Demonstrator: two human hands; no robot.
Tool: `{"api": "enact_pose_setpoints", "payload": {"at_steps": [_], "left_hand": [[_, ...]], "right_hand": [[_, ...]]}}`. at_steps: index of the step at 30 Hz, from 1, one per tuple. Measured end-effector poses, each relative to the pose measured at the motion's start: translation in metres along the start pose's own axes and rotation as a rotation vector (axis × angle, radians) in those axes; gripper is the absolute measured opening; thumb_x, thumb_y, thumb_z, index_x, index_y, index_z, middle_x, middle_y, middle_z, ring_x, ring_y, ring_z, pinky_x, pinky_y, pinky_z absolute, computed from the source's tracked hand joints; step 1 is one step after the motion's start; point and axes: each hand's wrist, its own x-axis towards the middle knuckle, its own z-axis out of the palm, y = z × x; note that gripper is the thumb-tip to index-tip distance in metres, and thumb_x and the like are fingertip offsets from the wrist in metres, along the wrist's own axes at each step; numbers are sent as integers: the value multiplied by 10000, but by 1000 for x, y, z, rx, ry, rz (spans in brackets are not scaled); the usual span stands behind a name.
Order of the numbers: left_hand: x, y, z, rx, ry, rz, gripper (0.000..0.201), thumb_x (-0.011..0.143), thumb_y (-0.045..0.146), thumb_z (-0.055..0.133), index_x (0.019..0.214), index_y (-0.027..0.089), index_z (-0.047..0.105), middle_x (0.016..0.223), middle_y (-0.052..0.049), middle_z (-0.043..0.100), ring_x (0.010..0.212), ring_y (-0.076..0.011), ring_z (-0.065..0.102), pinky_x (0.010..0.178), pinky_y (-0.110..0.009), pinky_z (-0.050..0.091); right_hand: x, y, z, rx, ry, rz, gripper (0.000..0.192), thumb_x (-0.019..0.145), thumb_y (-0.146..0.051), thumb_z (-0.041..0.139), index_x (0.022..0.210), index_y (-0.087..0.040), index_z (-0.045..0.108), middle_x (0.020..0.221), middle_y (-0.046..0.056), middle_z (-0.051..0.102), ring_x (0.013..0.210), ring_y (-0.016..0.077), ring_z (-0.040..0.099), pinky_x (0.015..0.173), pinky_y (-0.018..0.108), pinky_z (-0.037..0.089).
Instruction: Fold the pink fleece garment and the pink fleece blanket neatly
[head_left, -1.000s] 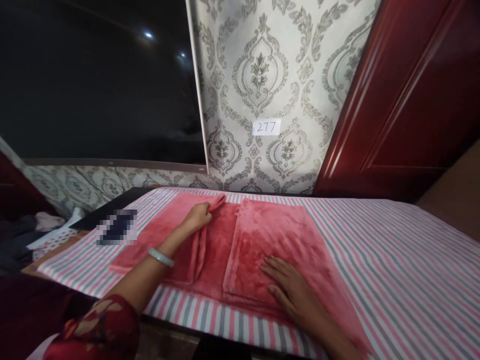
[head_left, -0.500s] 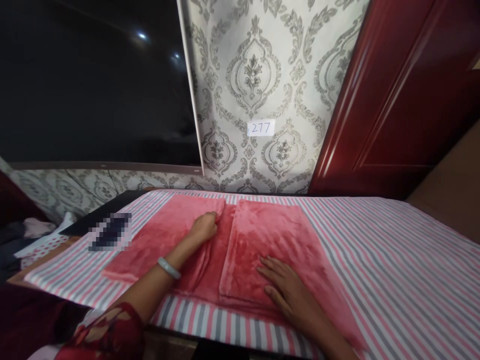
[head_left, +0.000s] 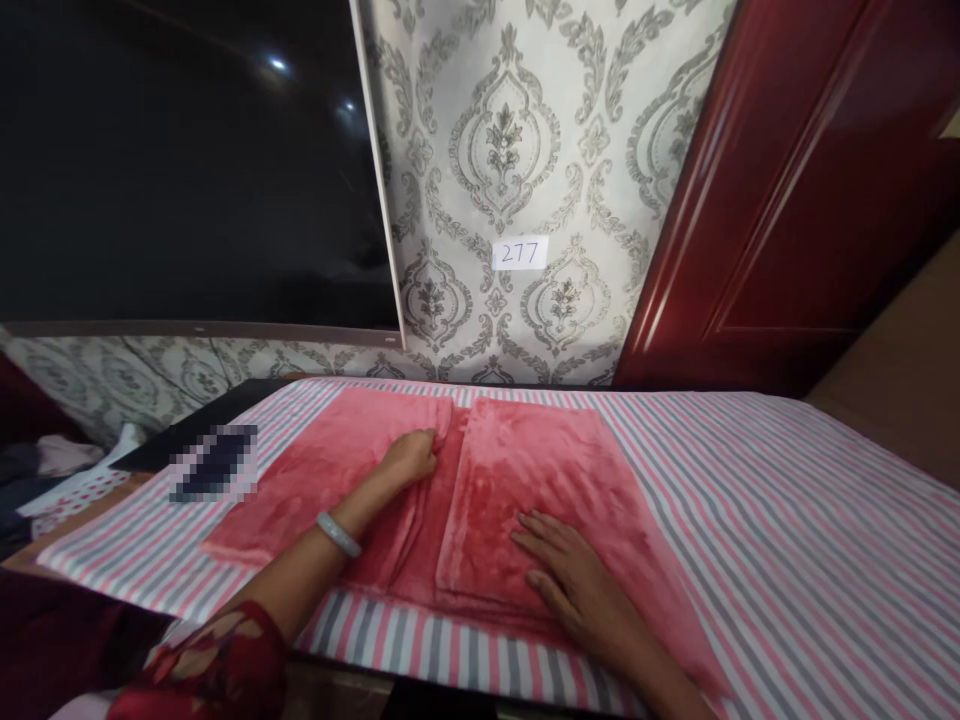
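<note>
A pink-red plush blanket (head_left: 536,455) lies folded on a striped cloth, its left and right parts folded in toward a narrow strip along the middle. My left hand (head_left: 409,458) is closed on the inner edge of the left folded part, near its far end; the fingertips are partly hidden. A pale bracelet (head_left: 338,535) circles that wrist. Flat on the right folded part rests my right hand (head_left: 564,568), palm down with fingers stretched out. Layered edges show along the fold beside the left hand.
The striped cloth (head_left: 757,500) in pink, grey and white covers the table. A pixelated dark object (head_left: 214,465) lies at its left. Behind are a large dark screen (head_left: 187,180), patterned wallpaper with a paper label (head_left: 520,253) reading 277, and a dark red door (head_left: 810,200).
Both hands hold nearly the same places on the blanket. The left hand has tilted slightly at the fold edge, and the view has shifted a little.
</note>
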Motion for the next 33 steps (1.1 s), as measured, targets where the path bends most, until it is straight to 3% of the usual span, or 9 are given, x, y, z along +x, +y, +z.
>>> {"api": "enact_pose_setpoints", "payload": {"at_steps": [4, 6, 9, 13, 16, 19, 24, 29, 33], "left_hand": [[8, -2, -2, 4, -2, 35, 355, 938, 342, 463, 1172, 189, 683, 1183, -130, 720, 1116, -257, 661, 902, -297, 481], [20, -4, -9, 7, 33, 38, 435, 986, 326, 325, 1214, 176, 664, 1238, -148, 691, 1171, -262, 631, 956, -319, 456], [43, -8, -14, 17, 42, 52, 464, 980, 293, 331, 1371, 186, 555, 1413, -151, 577, 1307, -262, 531, 1042, -342, 403], [69, -13, 3, 32, -19, 63, 551, 955, 425, 432, 1484, 274, 423, 1572, -112, 408, 1447, -297, 354, 1131, -466, 308], [77, -16, 26, 36, -17, 35, 627, 960, 525, 376, 1538, 284, 334, 1623, -120, 309, 1491, -370, 231, 1146, -611, 200], [79, -17, 42, 29, 1, 29, 653, 972, 544, 298, 1565, 271, 280, 1640, -116, 268, 1502, -392, 171, 1146, -646, 147], [81, -16, 36, 11, -69, 35, 680, 970, 572, 265, 1576, 265, 237, 1659, -111, 209, 1514, -371, 147, 1159, -641, 131], [64, -15, 8, -8, -156, 72, 620, 1000, 515, 227, 1529, 215, 350, 1621, -116, 312, 1490, -274, 277, 1175, -474, 247], [12, -17, 6, 4, -111, 100, 629, 990, 534, 297, 1507, 186, 379, 1622, -143, 301, 1498, -280, 256, 1186, -472, 228]], "right_hand": [[1, -2, -3, -4, -10, 0, 457, 1005, -491, 432, 1355, -262, 617, 1443, 70, 559, 1359, 278, 491, 1124, 530, 426], [1, -4, -4, -1, -12, 2, 466, 1006, -495, 427, 1358, -253, 615, 1446, 75, 556, 1364, 278, 485, 1126, 530, 424], [0, -4, -4, 1, -13, 13, 464, 1008, -491, 426, 1362, -256, 612, 1450, 72, 552, 1369, 276, 480, 1127, 523, 425], [-2, -2, -2, -15, -20, 28, 447, 1004, -480, 447, 1376, -283, 596, 1467, 55, 536, 1376, 274, 470, 1129, 527, 423], [-3, -1, -1, -27, -21, 32, 436, 1004, -460, 463, 1394, -300, 577, 1478, 46, 525, 1385, 266, 460, 1139, 518, 413], [-4, -2, -2, -30, -34, 31, 434, 1005, -439, 467, 1404, -298, 565, 1483, 50, 519, 1390, 266, 452, 1144, 521, 402], [-3, -2, -3, -32, -25, 12, 436, 1010, -431, 443, 1382, -256, 588, 1465, 70, 537, 1382, 273, 461, 1136, 547, 397], [-2, 0, -4, -31, -2, -31, 427, 1006, -424, 439, 1355, -249, 612, 1433, 76, 569, 1353, 276, 495, 1116, 544, 421], [-3, -1, -4, -44, 14, -41, 427, 1010, -418, 424, 1345, -238, 619, 1425, 78, 576, 1346, 276, 502, 1112, 545, 425]]}}
